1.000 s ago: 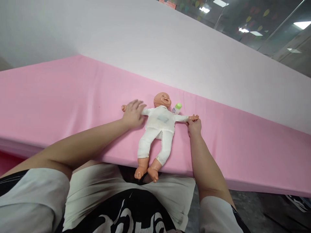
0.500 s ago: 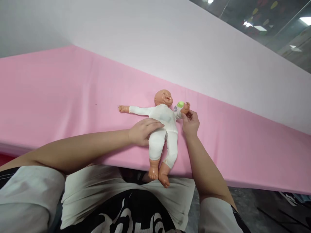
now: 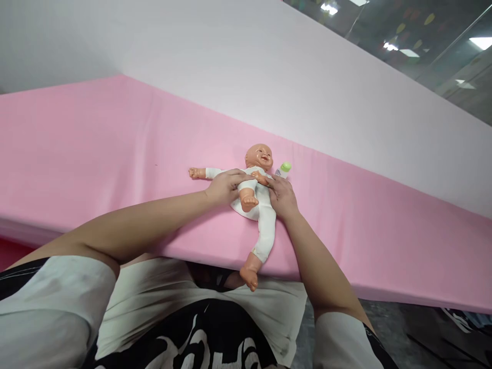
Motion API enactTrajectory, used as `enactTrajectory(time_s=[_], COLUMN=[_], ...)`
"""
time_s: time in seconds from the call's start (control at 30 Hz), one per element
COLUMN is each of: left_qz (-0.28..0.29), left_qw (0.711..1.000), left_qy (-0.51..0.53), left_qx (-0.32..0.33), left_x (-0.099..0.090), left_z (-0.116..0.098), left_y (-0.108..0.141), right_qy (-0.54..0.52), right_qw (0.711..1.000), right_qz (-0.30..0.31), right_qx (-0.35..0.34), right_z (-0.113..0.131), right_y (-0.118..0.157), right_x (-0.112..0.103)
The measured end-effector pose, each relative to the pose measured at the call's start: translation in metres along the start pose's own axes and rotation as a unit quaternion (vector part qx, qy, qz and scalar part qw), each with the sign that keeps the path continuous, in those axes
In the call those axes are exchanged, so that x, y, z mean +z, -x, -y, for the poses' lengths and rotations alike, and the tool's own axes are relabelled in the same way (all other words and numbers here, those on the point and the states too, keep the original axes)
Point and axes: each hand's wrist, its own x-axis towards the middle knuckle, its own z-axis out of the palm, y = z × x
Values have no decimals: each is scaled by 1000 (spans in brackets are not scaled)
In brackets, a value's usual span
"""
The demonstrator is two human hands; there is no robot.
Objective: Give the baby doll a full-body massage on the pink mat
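Observation:
A baby doll with a white cloth body lies face up on the pink surface, its head toward the wall. My left hand grips the doll's bent leg, whose foot is raised over the belly. The doll's other leg stretches down to the front edge. My right hand holds the doll's arm, folded across the chest, with its small hand near the raised leg. Beside the doll's shoulder, just past my right fingers, is a small white bottle with a green cap.
The pink-covered table runs across the view, with a white wall behind it. Glass with reflected lights shows at the upper right. Below the front edge are my lap and, at the lower right, dark floor with metal bars.
My left hand has moved up, and the doll's leg is now folded over its belly. My right hand has brought the doll's arm inward from beside the bottle to the chest.

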Motion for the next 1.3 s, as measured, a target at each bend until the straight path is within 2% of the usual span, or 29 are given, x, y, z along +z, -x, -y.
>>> enactTrajectory(time_s=[0.17, 0.27, 0.33, 0.43, 0.53, 0.63, 0.73, 0.8, 0.87, 0.93, 1.0, 1.13, 1.23, 1.3], left_qz=[-10, 19, 58, 107, 135, 156, 155, 130, 90, 46, 23, 46, 65, 64], left_qw=[999, 998, 995, 985, 975, 972, 973, 977, 983, 990, 995, 996, 993, 992], left_qy=[-2, 29, 50, 82, 94, 85, 94, 113, 121, 106, 82, 63, 71, 73], left_qx=[37, 58, 64, 107, 148, 153, 140, 127, 107, 79, 46, -36, -71, -74], left_x=[-8, -17, -21, -22, -19, -16, -15, -16, -18, -21, -24, -25, -22, -20], left_z=[-12, -28, -39, -50, -55, -56, -55, -52, -46, -39, -31, -12, -2, 1], left_y=[4, 8, 12, 17, 21, 23, 22, 20, 16, 11, 5, -4, -6, -7], right_qy=[-48, -110, -166, -254, -284, -254, -231, -240, -268, -276, -216, -55, 47, 79], right_qw=[992, 973, 954, 917, 873, 841, 839, 847, 868, 903, 941, 987, 997, 997], right_qz=[-57, -113, -158, -210, -254, -228, -176, -184, -196, -190, -184, -127, -59, -21], right_qx=[100, 166, 193, 224, 306, 419, 460, 437, 370, 268, 185, 81, 3, -6], right_z=[-5, -15, -25, -47, -71, -89, -92, -84, -67, -45, -21, 9, 11, 9], right_y=[2, 5, 7, 11, 17, 21, 21, 19, 17, 14, 11, 6, 4, 3], right_x=[-3, -8, -12, -21, -30, -36, -37, -37, -35, -31, -24, -5, 5, 8])
